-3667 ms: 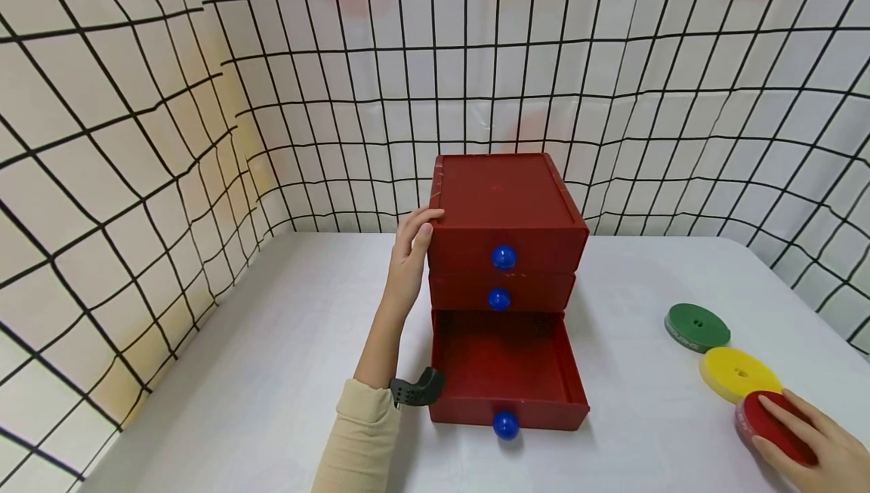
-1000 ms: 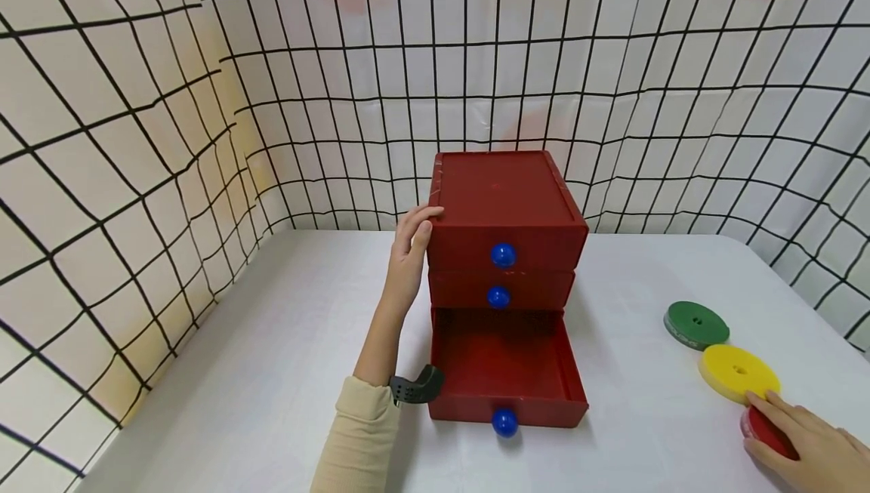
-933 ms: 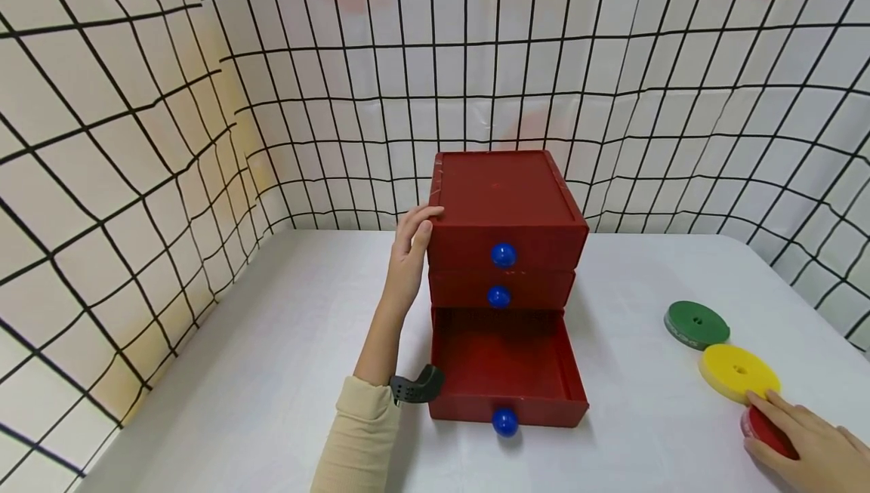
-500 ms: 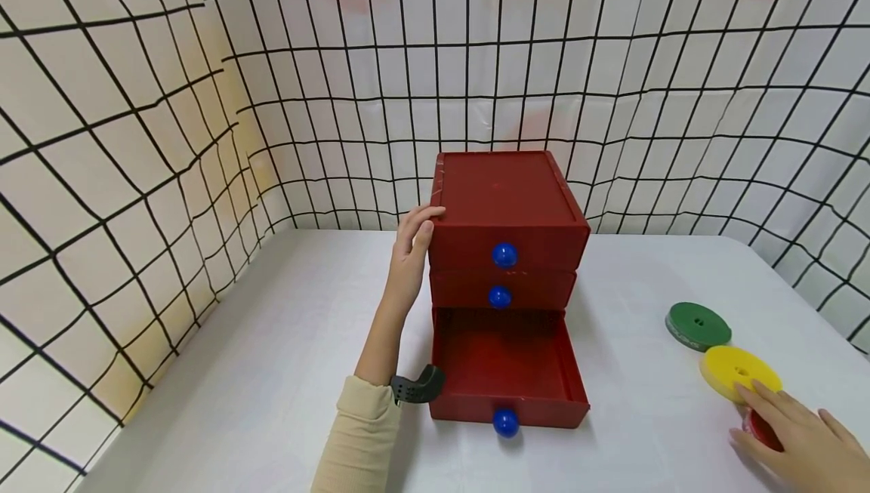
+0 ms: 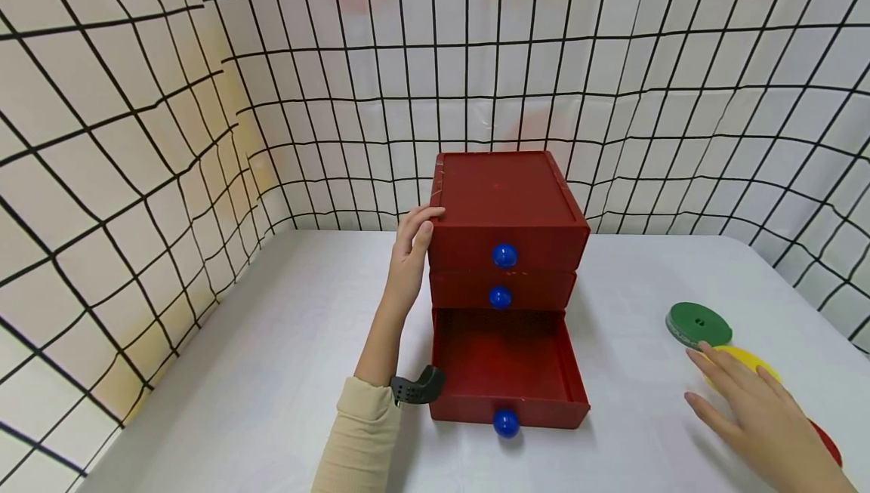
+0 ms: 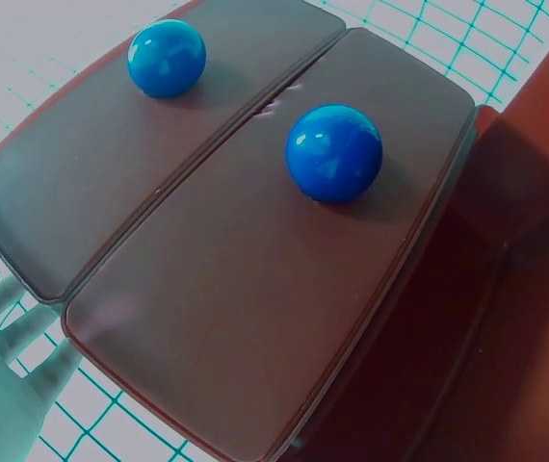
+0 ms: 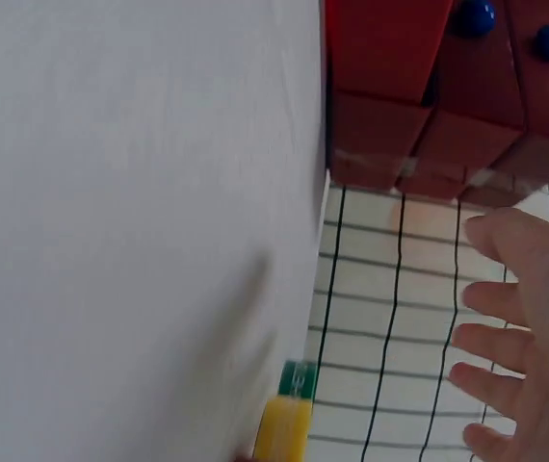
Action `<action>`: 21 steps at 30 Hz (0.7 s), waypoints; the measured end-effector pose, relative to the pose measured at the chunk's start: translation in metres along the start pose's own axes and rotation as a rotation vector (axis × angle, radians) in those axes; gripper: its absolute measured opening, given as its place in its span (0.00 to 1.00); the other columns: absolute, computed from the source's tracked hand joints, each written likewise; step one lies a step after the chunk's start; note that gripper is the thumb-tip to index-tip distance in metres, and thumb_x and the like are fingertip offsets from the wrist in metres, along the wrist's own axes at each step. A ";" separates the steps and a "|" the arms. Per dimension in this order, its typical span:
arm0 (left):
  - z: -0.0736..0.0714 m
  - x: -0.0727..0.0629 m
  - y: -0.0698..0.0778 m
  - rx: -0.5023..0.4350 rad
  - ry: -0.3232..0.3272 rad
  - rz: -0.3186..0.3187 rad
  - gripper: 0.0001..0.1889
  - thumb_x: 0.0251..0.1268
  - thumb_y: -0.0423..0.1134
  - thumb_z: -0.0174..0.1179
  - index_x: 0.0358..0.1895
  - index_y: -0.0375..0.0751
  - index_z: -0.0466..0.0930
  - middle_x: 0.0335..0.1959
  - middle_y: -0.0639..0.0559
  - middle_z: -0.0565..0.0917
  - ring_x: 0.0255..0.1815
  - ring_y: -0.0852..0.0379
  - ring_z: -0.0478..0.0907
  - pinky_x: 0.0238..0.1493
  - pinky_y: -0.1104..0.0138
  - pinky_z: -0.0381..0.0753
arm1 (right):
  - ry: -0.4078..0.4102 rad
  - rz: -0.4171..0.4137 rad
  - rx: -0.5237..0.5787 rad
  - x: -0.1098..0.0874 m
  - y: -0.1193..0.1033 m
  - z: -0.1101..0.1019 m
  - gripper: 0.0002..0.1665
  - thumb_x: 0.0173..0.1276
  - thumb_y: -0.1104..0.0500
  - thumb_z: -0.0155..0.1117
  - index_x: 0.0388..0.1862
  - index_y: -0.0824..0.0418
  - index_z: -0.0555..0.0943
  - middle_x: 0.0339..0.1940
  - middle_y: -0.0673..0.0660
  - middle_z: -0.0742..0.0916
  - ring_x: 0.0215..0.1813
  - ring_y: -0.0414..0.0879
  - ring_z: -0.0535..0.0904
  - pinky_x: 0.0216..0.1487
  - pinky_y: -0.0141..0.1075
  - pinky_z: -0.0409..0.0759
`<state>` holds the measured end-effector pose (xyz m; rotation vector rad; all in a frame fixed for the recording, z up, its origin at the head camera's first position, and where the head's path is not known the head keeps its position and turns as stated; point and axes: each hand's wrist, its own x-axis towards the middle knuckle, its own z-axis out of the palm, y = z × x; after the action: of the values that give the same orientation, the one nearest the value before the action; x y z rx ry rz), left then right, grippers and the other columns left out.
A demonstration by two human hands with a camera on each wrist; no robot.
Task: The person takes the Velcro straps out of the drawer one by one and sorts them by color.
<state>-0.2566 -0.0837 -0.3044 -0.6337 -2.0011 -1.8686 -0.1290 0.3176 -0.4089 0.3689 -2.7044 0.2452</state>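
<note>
A red drawer unit (image 5: pixel 503 191) with round blue knobs stands mid-table, its bottom drawer (image 5: pixel 510 411) pulled out and bare inside. Against the unit's upper left side rests my left hand (image 5: pixel 408 259), fingers over the top edge; the left wrist view shows the fingers of that hand (image 6: pixel 10 375) beside two closed drawer fronts. My right hand (image 5: pixel 764 421), fingers spread and holding nothing, is raised over the table at right. It partly covers a yellow disc (image 5: pixel 751 358) and a red disc (image 5: pixel 827 444). Just beyond lies a green disc (image 5: pixel 703 319) with a small centre hole.
White cloth covers the table (image 5: pixel 272 372). A white wall (image 5: pixel 381 115) with a black grid rises behind and along both sides. The pulled-out drawer juts toward the front, its blue knob (image 5: pixel 506 423) foremost.
My right hand has let go of the red disc and risen, moving left and away from me with fingers spreading. The red disc now shows to its right. The left hand stays put.
</note>
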 end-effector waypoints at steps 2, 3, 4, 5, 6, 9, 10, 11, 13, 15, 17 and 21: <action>0.000 0.001 -0.004 -0.004 0.001 0.000 0.17 0.73 0.40 0.38 0.58 0.38 0.69 0.66 0.48 0.60 0.67 0.52 0.56 0.65 0.51 0.58 | 0.010 -0.021 0.023 0.005 -0.011 -0.002 0.39 0.63 0.52 0.58 0.71 0.54 0.56 0.71 0.57 0.62 0.75 0.39 0.37 0.72 0.41 0.24; -0.001 0.002 -0.007 -0.004 0.002 0.001 0.17 0.73 0.41 0.39 0.58 0.40 0.69 0.66 0.49 0.60 0.67 0.53 0.56 0.65 0.52 0.59 | 0.015 -0.031 0.036 0.007 -0.016 -0.003 0.39 0.62 0.53 0.59 0.71 0.54 0.57 0.70 0.58 0.63 0.75 0.41 0.40 0.72 0.41 0.25; -0.001 0.003 -0.011 -0.004 0.003 0.002 0.17 0.73 0.42 0.39 0.58 0.41 0.70 0.66 0.50 0.60 0.67 0.53 0.56 0.65 0.52 0.59 | 0.018 -0.037 0.037 0.009 -0.021 -0.004 0.40 0.62 0.53 0.60 0.71 0.54 0.56 0.70 0.59 0.64 0.75 0.44 0.42 0.72 0.41 0.25; -0.002 0.004 -0.014 -0.003 0.003 0.003 0.18 0.73 0.44 0.39 0.57 0.43 0.70 0.66 0.51 0.60 0.67 0.54 0.56 0.65 0.52 0.59 | 0.028 -0.050 0.045 0.012 -0.026 -0.005 0.40 0.61 0.53 0.61 0.71 0.53 0.57 0.70 0.59 0.65 0.75 0.42 0.43 0.72 0.40 0.26; -0.002 0.005 -0.018 0.000 0.005 0.007 0.18 0.72 0.46 0.39 0.57 0.44 0.70 0.66 0.52 0.60 0.67 0.55 0.56 0.65 0.52 0.59 | 0.033 -0.059 0.049 0.014 -0.031 -0.006 0.40 0.61 0.53 0.61 0.70 0.53 0.57 0.69 0.60 0.65 0.75 0.43 0.44 0.72 0.39 0.26; -0.003 0.007 -0.028 0.006 0.011 0.019 0.20 0.70 0.53 0.40 0.57 0.49 0.71 0.65 0.56 0.61 0.66 0.57 0.56 0.65 0.52 0.59 | 0.078 -0.115 0.063 0.020 -0.044 -0.008 0.42 0.56 0.54 0.65 0.70 0.52 0.59 0.67 0.59 0.69 0.74 0.41 0.49 0.73 0.37 0.30; -0.003 0.007 -0.029 0.008 0.012 0.022 0.21 0.69 0.55 0.40 0.57 0.50 0.71 0.65 0.57 0.61 0.66 0.58 0.56 0.65 0.52 0.59 | 0.082 -0.126 0.055 0.022 -0.049 -0.009 0.43 0.55 0.53 0.66 0.70 0.51 0.59 0.66 0.59 0.70 0.73 0.42 0.51 0.73 0.38 0.31; -0.003 0.007 -0.030 0.010 0.014 0.026 0.23 0.68 0.57 0.40 0.57 0.51 0.72 0.65 0.58 0.61 0.66 0.58 0.56 0.65 0.52 0.59 | 0.087 -0.138 0.048 0.024 -0.053 -0.009 0.44 0.54 0.53 0.66 0.70 0.51 0.59 0.66 0.58 0.70 0.73 0.41 0.52 0.73 0.37 0.32; -0.003 0.007 -0.031 0.014 0.015 0.029 0.24 0.67 0.59 0.40 0.57 0.51 0.72 0.64 0.58 0.61 0.66 0.58 0.57 0.64 0.52 0.59 | 0.101 -0.162 0.035 0.026 -0.061 -0.008 0.46 0.52 0.51 0.68 0.69 0.49 0.59 0.65 0.56 0.71 0.73 0.39 0.53 0.73 0.37 0.35; -0.002 0.006 -0.028 0.014 0.011 0.022 0.22 0.69 0.56 0.40 0.57 0.50 0.71 0.64 0.57 0.61 0.66 0.58 0.56 0.65 0.52 0.58 | 0.101 -0.180 0.022 0.027 -0.069 -0.007 0.47 0.51 0.50 0.68 0.70 0.47 0.59 0.66 0.54 0.71 0.73 0.38 0.52 0.73 0.37 0.35; -0.002 0.005 -0.020 0.004 0.005 0.010 0.19 0.72 0.50 0.39 0.57 0.47 0.71 0.65 0.54 0.60 0.67 0.56 0.56 0.65 0.51 0.57 | 0.108 -0.204 0.020 0.028 -0.076 -0.005 0.48 0.49 0.50 0.69 0.69 0.46 0.59 0.66 0.52 0.71 0.73 0.36 0.52 0.73 0.34 0.35; -0.001 0.001 -0.004 0.002 0.001 -0.019 0.17 0.73 0.39 0.38 0.58 0.40 0.69 0.66 0.48 0.59 0.68 0.52 0.54 0.66 0.51 0.56 | 0.101 -0.247 0.016 0.031 -0.087 -0.002 0.48 0.49 0.49 0.69 0.69 0.46 0.59 0.66 0.50 0.70 0.72 0.36 0.52 0.71 0.27 0.31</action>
<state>-0.2596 -0.0842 -0.3068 -0.6158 -2.0151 -1.8770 -0.1303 0.2288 -0.3839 0.6708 -2.5278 0.2080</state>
